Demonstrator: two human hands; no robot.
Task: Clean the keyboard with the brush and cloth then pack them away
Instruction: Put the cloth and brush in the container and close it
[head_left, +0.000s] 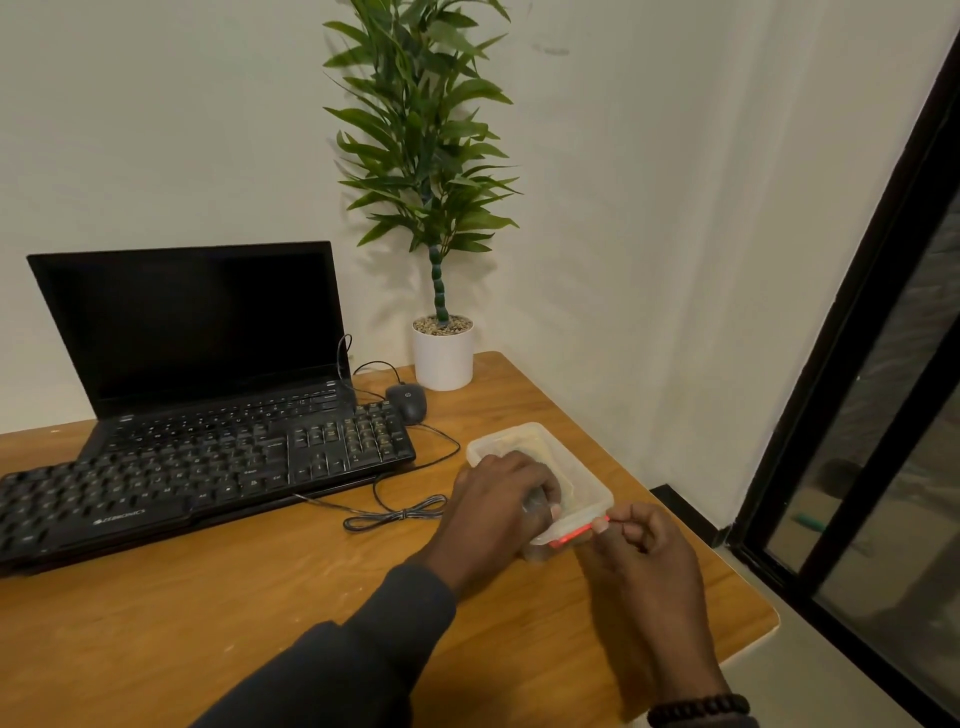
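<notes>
Left hand (501, 501) is inside the translucent plastic box (582, 480), fingers curled down around something grey, blurred, likely the cloth (536, 503) but can't confirm. Right hand (641, 545) sits at the box's near right corner, thumb and forefinger pinching the red strip (574, 534) along the rim; can't tell if it's a clip or the brush. Box rests on the wooden surface (311, 582), near its right edge. Just left of the box: a bundled loop of cable (395, 514). Further left, the black keyboard (208, 473) lies flat on the surface, its far edge overlapping the open laptop (192, 332), screen dark. Black mouse (407, 402) beyond the keyboard's right end, white pot with plant (443, 358) behind it at the wall. Dark sleeve on left arm, beaded bracelet (698, 709) on right wrist.
</notes>
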